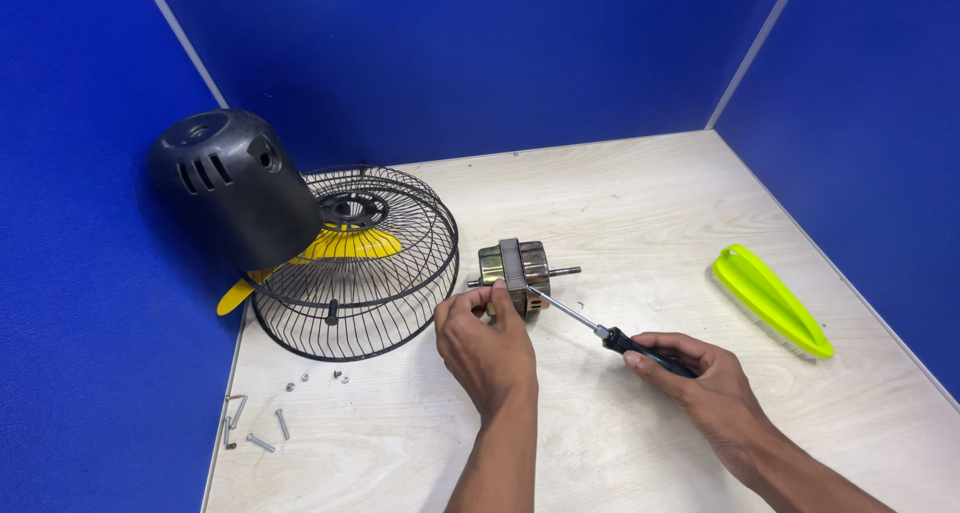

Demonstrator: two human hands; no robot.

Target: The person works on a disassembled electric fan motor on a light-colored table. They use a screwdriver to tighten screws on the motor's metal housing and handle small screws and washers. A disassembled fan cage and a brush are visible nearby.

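**Bright, even overhead light, sharp picture**

Soft light falls from above. The wire fan guard (pixel 355 263) throws only a faint shadow onto the plywood table (pixel 620 203) just beneath it. No glare. Focus holds throughout; partition lines behind the guard splay outward slightly.

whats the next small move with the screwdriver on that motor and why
Probably seat the tip squarely in the fastener and start turning. The left hand steadies the fan motor on the table, while the right hand holds the screwdriver with its tip at the motor's near side. The fastener itself is too small to make out.
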